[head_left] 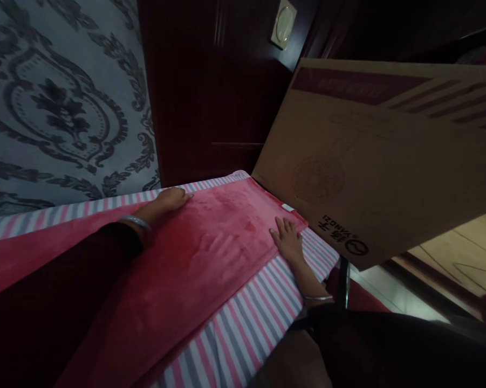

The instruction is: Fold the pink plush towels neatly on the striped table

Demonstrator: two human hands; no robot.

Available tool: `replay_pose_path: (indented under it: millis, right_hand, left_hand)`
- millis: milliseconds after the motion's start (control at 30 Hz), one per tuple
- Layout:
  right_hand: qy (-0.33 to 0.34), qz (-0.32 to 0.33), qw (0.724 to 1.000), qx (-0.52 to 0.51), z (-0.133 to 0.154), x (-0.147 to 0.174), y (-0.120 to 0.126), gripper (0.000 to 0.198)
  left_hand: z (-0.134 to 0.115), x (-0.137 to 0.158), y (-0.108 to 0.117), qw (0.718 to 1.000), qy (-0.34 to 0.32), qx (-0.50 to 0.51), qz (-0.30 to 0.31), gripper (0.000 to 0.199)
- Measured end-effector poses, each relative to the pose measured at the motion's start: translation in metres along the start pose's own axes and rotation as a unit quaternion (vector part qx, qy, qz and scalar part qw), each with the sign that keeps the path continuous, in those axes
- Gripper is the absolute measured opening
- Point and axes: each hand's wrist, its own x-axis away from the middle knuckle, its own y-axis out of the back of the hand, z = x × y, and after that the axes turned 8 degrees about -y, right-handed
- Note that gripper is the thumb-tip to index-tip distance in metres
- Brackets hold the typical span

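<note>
A plush pink cloth [226, 215] lies spread over a striped pink, grey and white cover [243, 318]. Hand-shaped marks show in its nap, and a small white label [287, 207] sits at its far right edge. My left hand [172, 199], with a silver bangle at the wrist, rests at the cloth's far long edge. Its fingers are curled down and partly hidden, closed on the cloth. Flat on the right end of the cloth lies my right hand [289, 240], fingers spread, close to the label.
A big cardboard box [380, 161] leans just beyond the cover's right end. Behind stand a dark red wooden panel [206, 97] with a pale oval fitting [283, 24] and a patterned grey wall [64, 108]. A metal leg [343, 283] shows below the cover's right corner.
</note>
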Motion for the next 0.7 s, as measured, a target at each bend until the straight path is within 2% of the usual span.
replay_pose_path:
  millis: [100, 200, 400, 567, 700]
  right_hand:
    - [-0.008, 0.004, 1.000, 0.002, 0.001, 0.000, 0.002, 0.061]
    - [-0.015, 0.012, 1.000, 0.008, 0.002, 0.001, 0.004, 0.061]
    - [-0.016, 0.009, 1.000, -0.024, -0.001, -0.001, 0.001, 0.062]
    - [-0.034, -0.035, 0.994, -0.097, -0.007, -0.006, -0.003, 0.064]
    - [-0.033, -0.025, 0.995, -0.085, -0.007, -0.006, 0.000, 0.063]
  left_hand:
    - [-0.015, -0.013, -0.010, 0.999, 0.020, -0.001, -0.027, 0.052]
    - [-0.014, -0.013, -0.018, 0.998, 0.036, -0.014, -0.053, 0.051]
    - [-0.011, -0.016, -0.011, 0.999, 0.017, -0.009, -0.035, 0.053]
    - [-0.045, -0.041, -0.003, 1.000, -0.006, 0.000, -0.024, 0.054]
    - [-0.076, -0.062, -0.009, 0.998, -0.022, 0.027, -0.047, 0.051]
